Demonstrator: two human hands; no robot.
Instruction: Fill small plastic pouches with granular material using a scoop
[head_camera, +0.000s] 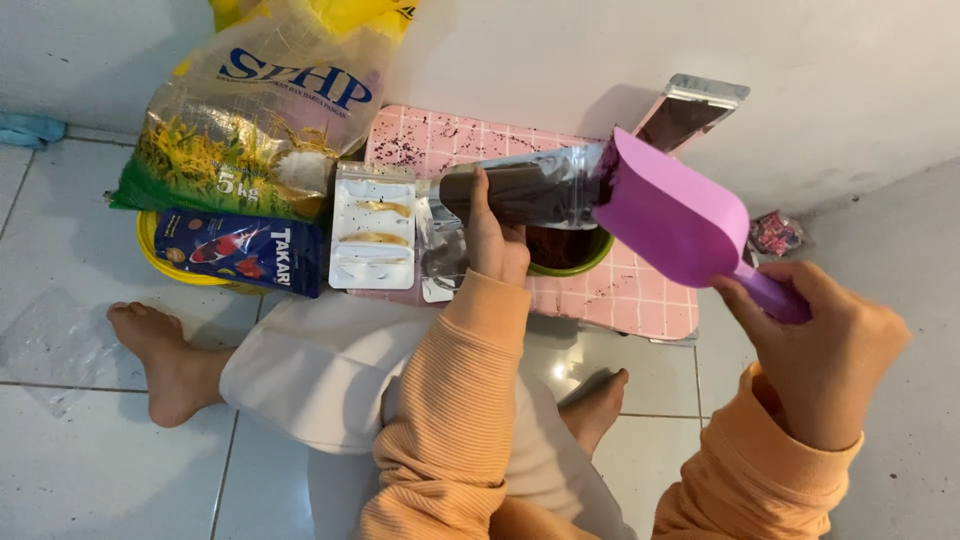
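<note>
The left hand (492, 240) is wrapped tight round a clear plastic pouch (525, 190) of dark granules, held level over the green bowl (572, 255) on the pink tiled mat (640, 295). The pouch looks soft, slick and light; best taken mid-body. The right hand (815, 345) is closed on the handle of a rigid, smooth purple scoop (672, 212), whose mouth meets the pouch opening

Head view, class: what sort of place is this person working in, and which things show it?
Probably the floor of a home, by a wall: pale floor tiles, bare feet, a pink tiled mat, a large rice-type sack. The right hand holds a purple scoop.
</note>
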